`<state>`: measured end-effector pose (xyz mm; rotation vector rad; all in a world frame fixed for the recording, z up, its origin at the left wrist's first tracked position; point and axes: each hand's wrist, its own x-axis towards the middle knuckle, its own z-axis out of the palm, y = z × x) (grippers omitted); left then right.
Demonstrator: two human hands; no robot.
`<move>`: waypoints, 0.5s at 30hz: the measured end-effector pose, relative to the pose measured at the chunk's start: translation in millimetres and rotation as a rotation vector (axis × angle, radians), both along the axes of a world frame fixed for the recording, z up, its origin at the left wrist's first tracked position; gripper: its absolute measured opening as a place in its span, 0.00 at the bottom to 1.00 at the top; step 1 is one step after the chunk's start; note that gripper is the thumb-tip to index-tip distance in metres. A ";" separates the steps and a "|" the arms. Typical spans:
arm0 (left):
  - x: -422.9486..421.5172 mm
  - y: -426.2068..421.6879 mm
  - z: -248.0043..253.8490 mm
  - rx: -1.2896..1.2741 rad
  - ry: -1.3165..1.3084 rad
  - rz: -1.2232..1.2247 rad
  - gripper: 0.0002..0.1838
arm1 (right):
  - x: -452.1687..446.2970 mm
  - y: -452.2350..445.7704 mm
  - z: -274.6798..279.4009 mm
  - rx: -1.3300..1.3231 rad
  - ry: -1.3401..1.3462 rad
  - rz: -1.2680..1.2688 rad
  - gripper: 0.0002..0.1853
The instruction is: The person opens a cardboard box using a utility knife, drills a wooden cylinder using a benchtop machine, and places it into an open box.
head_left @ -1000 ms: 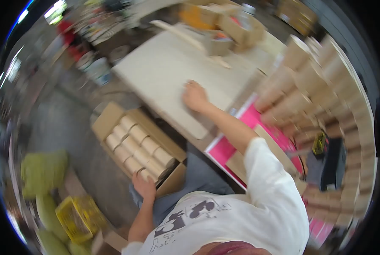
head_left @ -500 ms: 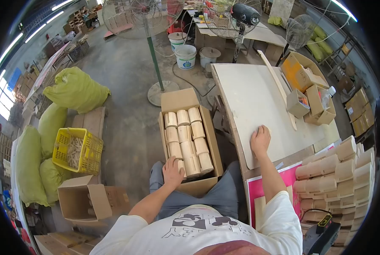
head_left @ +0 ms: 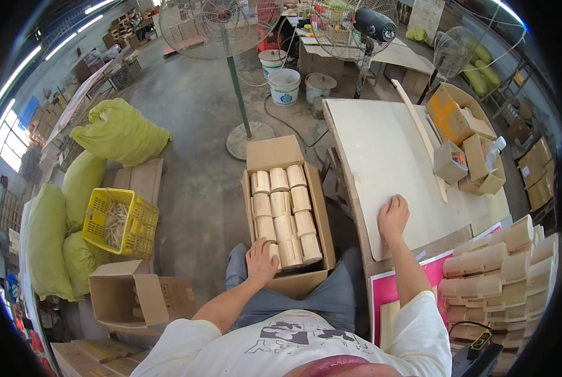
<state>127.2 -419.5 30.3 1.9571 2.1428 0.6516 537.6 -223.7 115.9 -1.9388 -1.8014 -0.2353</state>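
An open cardboard box [head_left: 331,242] stands between my knees, with pale wooden cylinders [head_left: 286,225] packed in rows of three. Some cylinders have a slot or a strip along the side. My left hand [head_left: 262,261] lies over the near left corner of the box, its fingers reaching onto the nearest cylinder there and partly covering it. To the right, my right hand [head_left: 394,218] rests on a white board [head_left: 369,151] on the worktable, fingers loosely bent and nothing visible in them.
Stacked wooden pieces [head_left: 494,264] and a dark device [head_left: 479,352] are at the right. Small cartons [head_left: 475,166] and a wooden strip [head_left: 413,125] lie on the worktable. A yellow basket [head_left: 139,223], green sacks [head_left: 120,135] and another open carton [head_left: 120,295] stand left. A fan [head_left: 240,94] is ahead.
The whole scene sits slightly farther right and lower in the view. My left hand stays at the near left corner of the box, and my right hand stays on the board.
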 end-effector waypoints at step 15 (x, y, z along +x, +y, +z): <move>-0.2 -1.5 0.4 0.021 -0.013 -0.007 0.30 | 0.2 -1.4 -0.1 -0.003 0.025 0.011 0.23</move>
